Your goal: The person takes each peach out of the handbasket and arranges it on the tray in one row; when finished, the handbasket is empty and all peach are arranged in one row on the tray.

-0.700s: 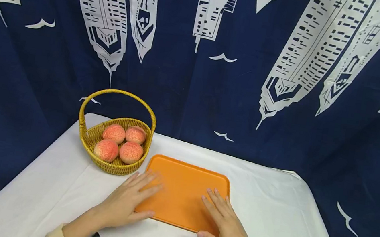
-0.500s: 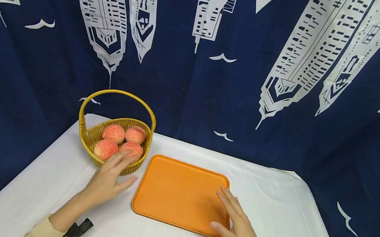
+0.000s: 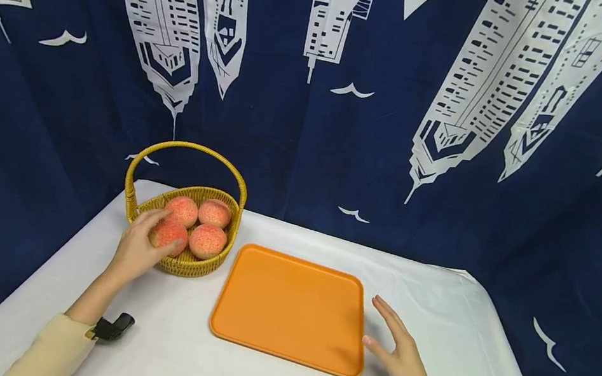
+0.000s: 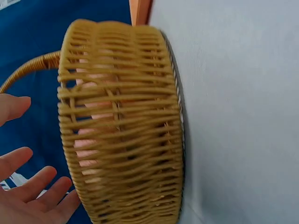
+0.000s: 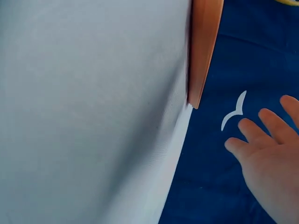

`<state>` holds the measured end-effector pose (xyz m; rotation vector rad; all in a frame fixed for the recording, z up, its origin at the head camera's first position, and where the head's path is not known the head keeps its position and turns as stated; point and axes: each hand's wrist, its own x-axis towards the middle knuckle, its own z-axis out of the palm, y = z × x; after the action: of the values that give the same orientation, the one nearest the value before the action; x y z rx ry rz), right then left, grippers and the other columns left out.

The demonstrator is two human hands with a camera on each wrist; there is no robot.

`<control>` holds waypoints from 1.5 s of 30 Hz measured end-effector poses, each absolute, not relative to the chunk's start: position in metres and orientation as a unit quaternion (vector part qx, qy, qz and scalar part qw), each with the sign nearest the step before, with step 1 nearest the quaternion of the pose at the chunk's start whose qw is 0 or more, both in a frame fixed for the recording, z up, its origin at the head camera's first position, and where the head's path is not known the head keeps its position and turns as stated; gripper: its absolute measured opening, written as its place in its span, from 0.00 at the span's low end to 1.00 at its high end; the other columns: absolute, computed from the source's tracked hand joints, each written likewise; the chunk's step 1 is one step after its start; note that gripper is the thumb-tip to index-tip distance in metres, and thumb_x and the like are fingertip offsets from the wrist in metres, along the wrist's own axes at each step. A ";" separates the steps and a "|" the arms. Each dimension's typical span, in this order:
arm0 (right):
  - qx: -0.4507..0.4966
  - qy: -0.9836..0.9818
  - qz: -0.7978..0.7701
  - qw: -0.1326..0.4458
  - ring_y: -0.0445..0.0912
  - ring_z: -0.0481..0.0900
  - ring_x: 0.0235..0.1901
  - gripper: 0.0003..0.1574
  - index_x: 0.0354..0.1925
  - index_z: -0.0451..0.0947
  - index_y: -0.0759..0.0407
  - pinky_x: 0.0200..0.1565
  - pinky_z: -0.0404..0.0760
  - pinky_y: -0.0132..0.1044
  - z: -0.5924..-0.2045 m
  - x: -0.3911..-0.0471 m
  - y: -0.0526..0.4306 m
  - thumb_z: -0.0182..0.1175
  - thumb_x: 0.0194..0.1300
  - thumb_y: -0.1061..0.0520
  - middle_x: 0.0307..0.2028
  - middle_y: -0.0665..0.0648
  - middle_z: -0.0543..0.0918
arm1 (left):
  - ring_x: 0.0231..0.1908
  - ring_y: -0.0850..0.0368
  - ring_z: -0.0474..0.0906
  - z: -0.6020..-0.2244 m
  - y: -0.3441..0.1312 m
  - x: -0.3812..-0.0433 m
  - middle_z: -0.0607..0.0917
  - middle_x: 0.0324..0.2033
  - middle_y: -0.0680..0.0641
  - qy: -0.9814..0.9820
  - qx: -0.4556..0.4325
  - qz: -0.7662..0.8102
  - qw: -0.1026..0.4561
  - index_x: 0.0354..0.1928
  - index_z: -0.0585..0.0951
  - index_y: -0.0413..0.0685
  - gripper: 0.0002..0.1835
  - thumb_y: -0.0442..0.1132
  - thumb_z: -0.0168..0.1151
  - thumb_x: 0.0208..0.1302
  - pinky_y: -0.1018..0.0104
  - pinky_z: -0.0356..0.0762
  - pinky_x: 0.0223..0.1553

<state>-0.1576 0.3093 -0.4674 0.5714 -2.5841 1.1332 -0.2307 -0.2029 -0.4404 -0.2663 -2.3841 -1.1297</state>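
Several pinkish-red peaches (image 3: 207,242) lie in a yellow wicker basket (image 3: 187,269) with a tall arched handle, at the left of the table. My left hand (image 3: 138,248) is at the basket's near left rim, thumb and fingers spread either side of the front-left peach (image 3: 166,233). In the left wrist view the fingers (image 4: 39,182) are parted beside the basket's rim, and the peaches show only through the weave. An orange rectangular tray (image 3: 290,308) lies flat right of the basket. My right hand (image 3: 401,356) hovers just off the tray's right edge, fingers extended, holding nothing.
A white cloth (image 3: 434,309) covers the table. Behind it hangs a dark blue curtain (image 3: 306,150) printed with white buildings and birds. The basket's handle (image 3: 191,146) arches above the peaches. A black strap (image 3: 110,327) is on the left wrist.
My left hand has moved from over the tray's left side, across the basket's front, to the front-left peach. My right hand has drifted right, off the tray. Tray and basket have stayed put.
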 end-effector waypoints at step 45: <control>0.107 -0.908 0.402 -0.053 0.61 0.53 0.73 0.38 0.70 0.65 0.55 0.72 0.55 0.49 -0.494 -0.171 0.325 0.62 0.65 0.50 0.72 0.66 0.61 | 0.61 0.24 0.64 -0.447 -0.216 -0.254 0.73 0.59 0.24 -0.940 -0.071 -0.311 0.118 0.62 0.71 0.31 0.37 0.36 0.73 0.50 0.29 0.58 0.60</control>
<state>-0.1710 0.3254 -0.4944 0.3476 -2.9519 1.3086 -0.2538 -0.2158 -0.4469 -0.2087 -2.7506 -0.9111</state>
